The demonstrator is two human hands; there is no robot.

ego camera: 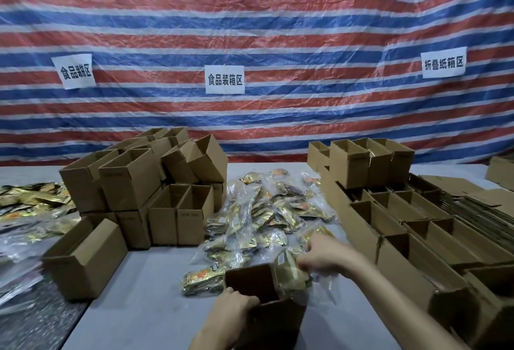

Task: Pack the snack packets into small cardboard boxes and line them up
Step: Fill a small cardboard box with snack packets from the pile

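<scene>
At the bottom centre of the frame my left hand grips the near rim of an open small box, fingers curled over the edge to steady it. Just up and right of it, my right hand pinches a bundle of gold packets against the box's right wall.

I judge this to be the filling step: the bundle is at the mouth, not yet seated. The next move calls for tipping it upright and sliding it down without snagging the wall (the wrappers look slippery, so a firm pinch matters), then setting the box in line.

A few spare packets lie just left of the box on the grey table. Mid-frame sits the loose heap of bagged snacks. Left of it is a stack of empty boxes, and on the right are rows of open boxes. Flattened cardboard lies at the right edge.

Behind everything, a red, blue and white striped tarp fills the upper half, with paper signs stuck to it.
</scene>
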